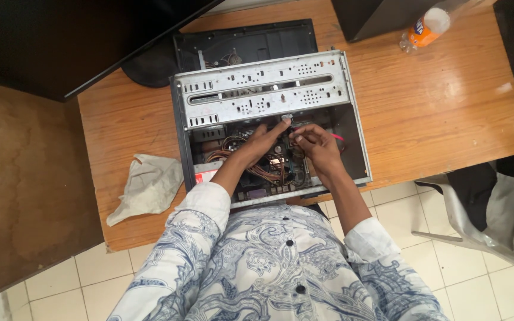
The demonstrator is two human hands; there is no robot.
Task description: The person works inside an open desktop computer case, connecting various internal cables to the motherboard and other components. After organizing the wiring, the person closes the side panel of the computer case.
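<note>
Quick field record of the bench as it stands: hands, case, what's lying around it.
left hand: inside the open computer case, fingers on a small connector
right hand: beside it, pinching the same connector
cables: orange-brown bundle under the hands
cloth: crumpled, left of the case
bottle: orange, lying at the table's far right

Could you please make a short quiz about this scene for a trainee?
1. True or false: both hands are inside the open computer case.
2. What lies on the table left of the case? A) crumpled cloth B) hammer C) book
3. Fill in: the orange bottle lies near the table's far ____ corner.

Key:
1. True: left hand and right hand meet over the wires.
2. A, the cloth.
3. right
</note>
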